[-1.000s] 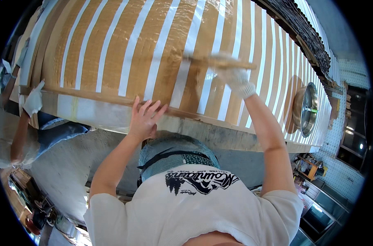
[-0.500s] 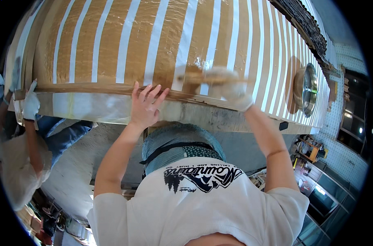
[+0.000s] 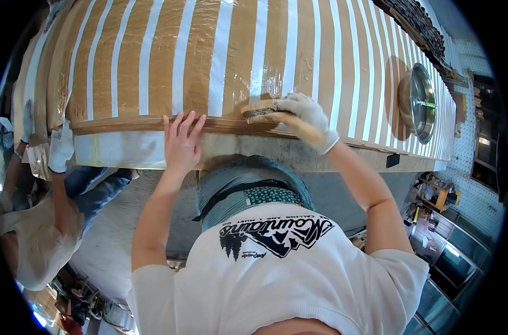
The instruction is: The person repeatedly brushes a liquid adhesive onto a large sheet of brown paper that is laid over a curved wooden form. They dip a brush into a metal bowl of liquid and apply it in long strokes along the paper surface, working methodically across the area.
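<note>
A big curved wooden hull (image 3: 159, 61) with brown and white stripes under a glossy film fills the top of the view. A wooden rail (image 3: 120, 124) runs along its lower edge. My bare left hand (image 3: 181, 142) lies flat on that rail, fingers spread. My right hand (image 3: 307, 114) wears a white glove and grips a wooden-handled brush (image 3: 262, 109), whose head rests at the rail just to the right of my left hand. My head, in a green bandana (image 3: 248, 187), sits below both hands.
At the left, another person in jeans and a beige shirt holds a white-gloved hand (image 3: 60, 148) against the hull's edge. A round metal fitting (image 3: 419, 100) sits on the hull at the right. Cluttered shelves (image 3: 433, 195) stand at the lower right, and a grey floor (image 3: 114, 240) lies below.
My right hand has brought the brush down from the striped surface to the wooden rail. My left hand has stayed flat on the rail. The other person's gloved hand remains at the hull's edge.
</note>
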`<state>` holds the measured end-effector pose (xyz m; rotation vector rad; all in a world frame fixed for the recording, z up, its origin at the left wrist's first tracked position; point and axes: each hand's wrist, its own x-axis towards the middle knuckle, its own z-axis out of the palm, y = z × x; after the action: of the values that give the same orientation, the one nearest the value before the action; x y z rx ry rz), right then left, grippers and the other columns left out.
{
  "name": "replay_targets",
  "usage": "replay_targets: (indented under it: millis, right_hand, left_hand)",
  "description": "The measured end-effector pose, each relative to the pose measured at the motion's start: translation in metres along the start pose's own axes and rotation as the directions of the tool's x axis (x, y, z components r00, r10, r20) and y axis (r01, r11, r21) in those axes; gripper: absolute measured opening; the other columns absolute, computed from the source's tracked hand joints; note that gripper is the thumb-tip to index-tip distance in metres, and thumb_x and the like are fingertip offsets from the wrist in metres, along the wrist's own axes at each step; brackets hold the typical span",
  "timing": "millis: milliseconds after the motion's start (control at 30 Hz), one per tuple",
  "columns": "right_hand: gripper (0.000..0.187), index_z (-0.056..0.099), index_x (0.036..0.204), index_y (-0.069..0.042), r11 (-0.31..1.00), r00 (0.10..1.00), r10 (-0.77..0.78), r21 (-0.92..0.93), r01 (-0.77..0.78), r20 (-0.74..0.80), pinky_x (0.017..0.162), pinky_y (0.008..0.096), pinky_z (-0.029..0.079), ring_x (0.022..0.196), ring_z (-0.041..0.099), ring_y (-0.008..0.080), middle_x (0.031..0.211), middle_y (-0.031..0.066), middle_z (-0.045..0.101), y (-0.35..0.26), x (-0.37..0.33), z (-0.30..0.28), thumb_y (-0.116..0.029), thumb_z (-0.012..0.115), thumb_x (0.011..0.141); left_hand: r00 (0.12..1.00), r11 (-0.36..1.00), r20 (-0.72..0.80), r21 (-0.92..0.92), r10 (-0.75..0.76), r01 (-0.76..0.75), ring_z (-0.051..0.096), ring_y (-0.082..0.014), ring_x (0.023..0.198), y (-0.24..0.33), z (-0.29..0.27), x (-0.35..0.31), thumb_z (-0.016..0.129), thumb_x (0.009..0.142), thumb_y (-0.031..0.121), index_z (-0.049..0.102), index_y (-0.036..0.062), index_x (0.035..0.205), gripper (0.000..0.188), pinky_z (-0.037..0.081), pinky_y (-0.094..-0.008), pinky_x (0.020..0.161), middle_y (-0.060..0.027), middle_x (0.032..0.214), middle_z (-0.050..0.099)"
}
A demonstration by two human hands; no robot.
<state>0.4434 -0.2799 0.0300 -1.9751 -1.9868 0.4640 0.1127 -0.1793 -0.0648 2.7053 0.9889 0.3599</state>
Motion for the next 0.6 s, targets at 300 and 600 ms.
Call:
replay_targets:
  millis: [300,600]
  right_hand:
    - [0.027,0.071,0.113,-0.016,0.994,0.982,-0.029,-0.111,0.008,-0.188,0.082,0.0377,0.052,0.094,0.066,0.0304,0.104,0.0105,0.069,0.072,0.012,0.008,-0.032,0.066,0.092]
    - [0.045,0.063,0.12,-0.009,0.885,0.88,0.464,-0.01,-0.465,0.099,0.087,0.0448,0.053,0.103,0.066,0.0372,0.108,0.0195,0.07,0.128,0.136,-0.077,-0.027,0.079,0.081]
  left_hand:
    - [0.997,0.994,-0.028,-0.07,0.077,-0.079,0.041,-0.0324,0.135,0.086,0.006,0.033,0.067,0.068,0.009,0.054,0.0237,0.142,0.077,0.027,-0.0588,0.118,-0.0059,0.145,0.048]
    - [0.983,0.992,0.134,-0.008,0.123,-0.123,0.044,-0.0364,0.127,0.086,0.024,0.046,0.07,0.061,0.014,0.057,0.0246,0.141,0.081,0.029,-0.0621,0.116,-0.0074,0.14,0.048]
